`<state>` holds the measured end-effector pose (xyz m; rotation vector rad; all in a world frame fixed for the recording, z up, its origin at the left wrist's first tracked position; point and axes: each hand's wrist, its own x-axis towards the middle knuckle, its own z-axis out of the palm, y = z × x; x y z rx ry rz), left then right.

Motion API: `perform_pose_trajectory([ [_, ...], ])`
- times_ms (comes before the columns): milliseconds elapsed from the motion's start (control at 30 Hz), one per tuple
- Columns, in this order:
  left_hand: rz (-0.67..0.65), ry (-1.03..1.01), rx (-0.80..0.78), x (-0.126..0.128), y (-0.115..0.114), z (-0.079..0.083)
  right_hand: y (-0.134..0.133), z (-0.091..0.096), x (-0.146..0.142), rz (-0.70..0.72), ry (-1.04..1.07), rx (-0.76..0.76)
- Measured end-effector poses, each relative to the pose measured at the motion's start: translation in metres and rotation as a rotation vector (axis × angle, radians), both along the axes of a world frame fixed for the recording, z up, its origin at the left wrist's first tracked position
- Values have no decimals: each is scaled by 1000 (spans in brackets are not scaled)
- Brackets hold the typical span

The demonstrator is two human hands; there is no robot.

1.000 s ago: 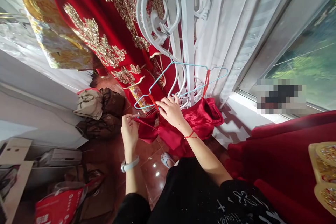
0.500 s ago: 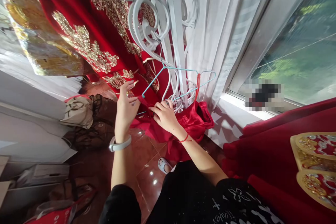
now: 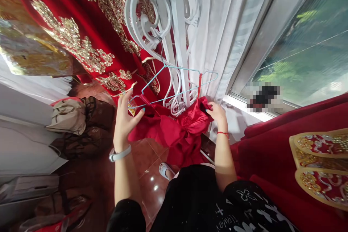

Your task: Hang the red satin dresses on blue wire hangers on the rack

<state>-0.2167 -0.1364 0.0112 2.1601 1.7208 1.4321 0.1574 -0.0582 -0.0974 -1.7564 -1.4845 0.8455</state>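
A light blue wire hanger (image 3: pixel 174 81) hangs from a white scrolled metal rack (image 3: pixel 163 25). A red satin garment (image 3: pixel 179 130) dangles from it by thin red straps. My left hand (image 3: pixel 126 116) is at the hanger's left end, thumb and fingers pinched round the wire and the strap there. My right hand (image 3: pixel 217 112) grips the garment's right edge below the hanger's right end, fingers curled into the cloth. A white band is on my left wrist and a red thread on my right.
Red gowns with gold embroidery (image 3: pixel 81 36) hang at the upper left. A white curtain (image 3: pixel 231 25) and a window (image 3: pixel 304 43) stand to the right. Red fabric with gold trim (image 3: pixel 299 159) lies at the right. Bags (image 3: pixel 67 116) sit on the tiled floor at left.
My right hand left the middle of the garment and moved right to its far edge. My left hand rose to the hanger's left end. The garment now hangs spread wider.
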Motion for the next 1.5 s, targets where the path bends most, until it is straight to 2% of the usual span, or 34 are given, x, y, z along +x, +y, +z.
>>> perform_pose_trajectory([
  [100, -14, 11, 10, 5, 24, 7, 2, -36, 12, -106, -14, -126],
  [200, 37, -5, 6, 6, 46, -1, -3, -54, 17, -134, 63, -166],
  [267, 58, -10, 10, 6, 55, -9, -6, -54, 27, -146, 141, -188],
  [367, 54, 0, 15, 4, 58, -15, -11, -40, 48, -127, 275, -161],
  [433, 51, -4, 30, 3, 57, -17, -14, -25, 58, -122, 488, 1],
  [533, 35, -28, 39, 2, 58, -18, -19, 0, 54, -108, 906, 379],
  [600, 29, -55, 39, 1, 60, -19, -21, 15, 42, -128, 991, 560],
  [733, 18, -94, 36, -2, 66, -22, -22, 42, 21, -259, 817, 767],
  [833, -2, -95, 45, -3, 69, -24, -18, 64, 18, -291, 675, 852],
  [933, -2, -104, 38, -3, 70, -25, -14, 90, 23, -214, 533, 854],
  [1067, 6, -103, 30, 1, 66, -26, -8, 123, 27, -36, 227, 799],
  [1133, 12, -103, 30, 4, 63, -27, -3, 134, 25, 65, 142, 782],
  [1233, 22, -119, 32, 7, 58, -28, 9, 143, 19, 204, 83, 744],
  [1333, 46, -113, 47, 9, 53, -27, 14, 145, 16, 296, -55, 673],
  [1400, 62, -106, 47, 10, 51, -26, 10, 142, 14, 288, -168, 669],
  [1500, 72, -95, 41, 14, 47, -25, -4, 133, -1, 137, -185, 789],
])
